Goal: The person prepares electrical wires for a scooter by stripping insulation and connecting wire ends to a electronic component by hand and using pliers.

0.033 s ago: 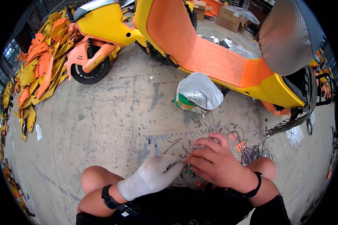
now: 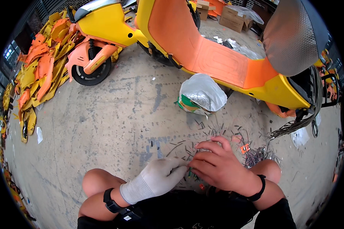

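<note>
My left hand [image 2: 156, 175], in a pale knit glove, is closed, with thumb and forefinger pinched together. Its fingertips meet those of my bare right hand [image 2: 221, 168], whose thumb and forefinger are also drawn together while the other fingers curve above. What lies between the fingertips is mostly hidden. A small green piece [image 2: 190, 172] peeks out just below the meeting point, and I cannot tell which hand grips it. Beyond the right hand, short dark cut bits of wire or tubing [image 2: 178, 144] are strewn over the floor. A tangled heap of thin dark strands [image 2: 259, 156] lies by my right knee.
An orange and yellow scooter [image 2: 221, 63] spans the far side. Before it stands a green bag [image 2: 191, 105] with a whitish plastic liner [image 2: 202, 89]. Coils of wire [image 2: 300, 124] hang at the scooter's right end. Orange and yellow panels [image 2: 46, 72] are piled at left. An orange piece [image 2: 245, 148] lies near the heap.
Slightly less of the small green piece shows below my right fingers. Both hands stay in nearly the same place.
</note>
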`<move>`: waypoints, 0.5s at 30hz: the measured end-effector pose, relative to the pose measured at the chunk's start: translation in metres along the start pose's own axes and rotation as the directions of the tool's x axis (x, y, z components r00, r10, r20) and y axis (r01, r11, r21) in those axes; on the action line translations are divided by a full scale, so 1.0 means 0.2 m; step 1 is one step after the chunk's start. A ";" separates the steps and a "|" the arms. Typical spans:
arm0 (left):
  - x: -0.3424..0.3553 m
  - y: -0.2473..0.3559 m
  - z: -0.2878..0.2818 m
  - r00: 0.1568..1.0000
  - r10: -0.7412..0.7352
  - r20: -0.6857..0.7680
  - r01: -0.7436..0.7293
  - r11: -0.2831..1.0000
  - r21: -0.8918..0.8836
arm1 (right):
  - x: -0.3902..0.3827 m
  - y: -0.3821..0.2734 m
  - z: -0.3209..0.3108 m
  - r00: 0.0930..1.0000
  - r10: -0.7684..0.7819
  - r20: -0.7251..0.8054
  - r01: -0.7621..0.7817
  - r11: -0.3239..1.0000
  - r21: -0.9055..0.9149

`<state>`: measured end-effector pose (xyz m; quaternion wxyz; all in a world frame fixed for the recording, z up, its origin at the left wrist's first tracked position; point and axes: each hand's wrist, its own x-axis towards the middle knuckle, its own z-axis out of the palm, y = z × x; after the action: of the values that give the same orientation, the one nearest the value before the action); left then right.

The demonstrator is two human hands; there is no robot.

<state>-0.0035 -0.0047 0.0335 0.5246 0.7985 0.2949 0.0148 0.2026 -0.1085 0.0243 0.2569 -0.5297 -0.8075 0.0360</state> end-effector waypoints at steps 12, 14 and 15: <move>-0.02 -0.02 0.02 0.999 0.048 0.020 -0.048 0.999 0.006 | 0.02 -0.01 0.05 0.999 -0.020 -0.032 0.024 0.993 0.116; -0.02 -0.02 0.02 0.998 0.059 0.009 -0.059 0.998 0.006 | 0.02 -0.01 0.05 0.999 -0.025 -0.039 0.030 0.992 0.126; -0.03 -0.01 0.02 0.998 0.060 0.002 -0.060 0.998 0.002 | 0.02 0.00 0.06 0.999 -0.026 -0.042 0.031 0.991 0.134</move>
<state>-0.0073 -0.0104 0.0310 0.5234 0.8076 0.2700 0.0294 0.1955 -0.1028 0.0165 0.3088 -0.5003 -0.8054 0.0758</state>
